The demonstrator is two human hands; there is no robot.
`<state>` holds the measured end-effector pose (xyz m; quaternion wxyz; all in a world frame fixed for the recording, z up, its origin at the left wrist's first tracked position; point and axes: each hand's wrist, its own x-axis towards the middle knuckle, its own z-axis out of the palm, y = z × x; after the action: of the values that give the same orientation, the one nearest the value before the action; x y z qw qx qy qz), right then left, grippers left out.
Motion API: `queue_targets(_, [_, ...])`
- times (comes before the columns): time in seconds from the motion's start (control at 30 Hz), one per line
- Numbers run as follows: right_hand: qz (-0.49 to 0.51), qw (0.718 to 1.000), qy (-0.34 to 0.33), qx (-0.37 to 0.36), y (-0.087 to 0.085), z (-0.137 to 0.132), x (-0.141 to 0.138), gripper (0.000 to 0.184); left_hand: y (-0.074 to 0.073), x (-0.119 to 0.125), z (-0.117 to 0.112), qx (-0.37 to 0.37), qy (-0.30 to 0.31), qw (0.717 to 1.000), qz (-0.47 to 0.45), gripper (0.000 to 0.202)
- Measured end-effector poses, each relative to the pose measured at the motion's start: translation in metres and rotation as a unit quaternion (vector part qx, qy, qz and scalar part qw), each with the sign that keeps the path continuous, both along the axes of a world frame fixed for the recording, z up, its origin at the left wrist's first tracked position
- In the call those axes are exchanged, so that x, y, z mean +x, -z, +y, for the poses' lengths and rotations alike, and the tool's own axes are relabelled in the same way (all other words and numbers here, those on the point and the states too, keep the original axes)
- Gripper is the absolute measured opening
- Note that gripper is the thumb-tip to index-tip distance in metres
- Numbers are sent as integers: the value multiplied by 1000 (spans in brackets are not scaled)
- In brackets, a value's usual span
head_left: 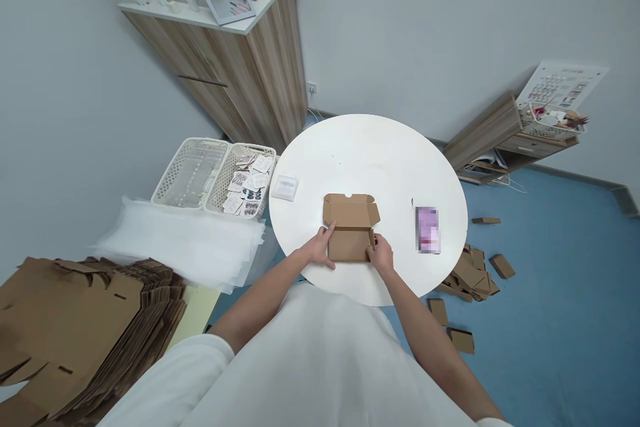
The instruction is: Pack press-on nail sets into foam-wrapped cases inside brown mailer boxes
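Two-handed | left hand (320, 247) at 9, right hand (383, 255) at 3 o'clock | fingers clamped on cardboard box (349, 245) | risk: uneven squeeze, creased wall

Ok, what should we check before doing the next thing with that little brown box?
1. Hands on the cardboard box: ok, left hand holds its left side, right hand its right side.
2. Lid open: ok, the lid lies folded back.
3. Box sits flat on the table: ok.
4. Room around it: ok, the pink item and the small clear packet lie apart from it.
5. Side walls tucked in: cannot tell, the hands cover them.
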<state>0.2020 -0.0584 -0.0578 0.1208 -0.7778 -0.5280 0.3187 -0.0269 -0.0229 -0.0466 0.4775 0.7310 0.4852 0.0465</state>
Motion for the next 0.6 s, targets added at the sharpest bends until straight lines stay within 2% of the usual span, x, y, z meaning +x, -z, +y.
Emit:
queue_targets(0.2, [4,1000,5,-14,-4,-2,0,38,1,6,-1,-5,-17,999,27,118])
queue_targets(0.4, [29,998,43,-34,-9,-8,6,48,10,17,8,-1,23,999,28,114])
queue_targets(0.6, [45,997,58,-31,-9,-12,13,52,12,28,9,29,19,999,7,112])
